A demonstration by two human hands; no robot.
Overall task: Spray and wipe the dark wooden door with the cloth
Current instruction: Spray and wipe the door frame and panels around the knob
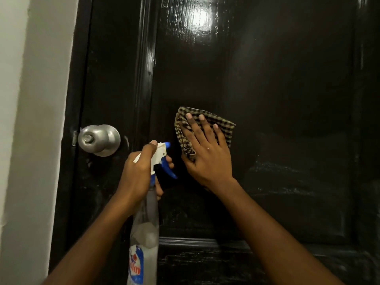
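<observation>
While the right hand point(207, 155) lies flat on the folded checked cloth point(225, 125), fingers straight and a little spread, it pins the fabric against the middle panel of the dark wooden door point(267, 68); an open palm puts pressure over a broad patch, which suits wiping a flat glossy face. The cloth sits just right of the panel's raised left moulding, at about the height of the round metal knob point(98, 139); one bunched fold hangs out under the thumb side of the palm.

The left hand point(139, 171) is wrapped round the neck of the spray bottle point(146, 227), thumb over the top of the white head and fingers curled at the blue trigger point(168, 169); the blue nozzle tip points at the door just beside the cloth. Held upright and close, the bottle looks ready to wet the panel without a change of grip; whether the trigger is being squeezed cannot be told.

Pale streaks and a dull, smeared sheen show on the panel to the right of and below the cloth, while the upper part reflects a bright light; the wiping step seems to be in hand, with much of the door apparently left to cover. A pale wall point(30, 99) borders the frame on the left.
</observation>
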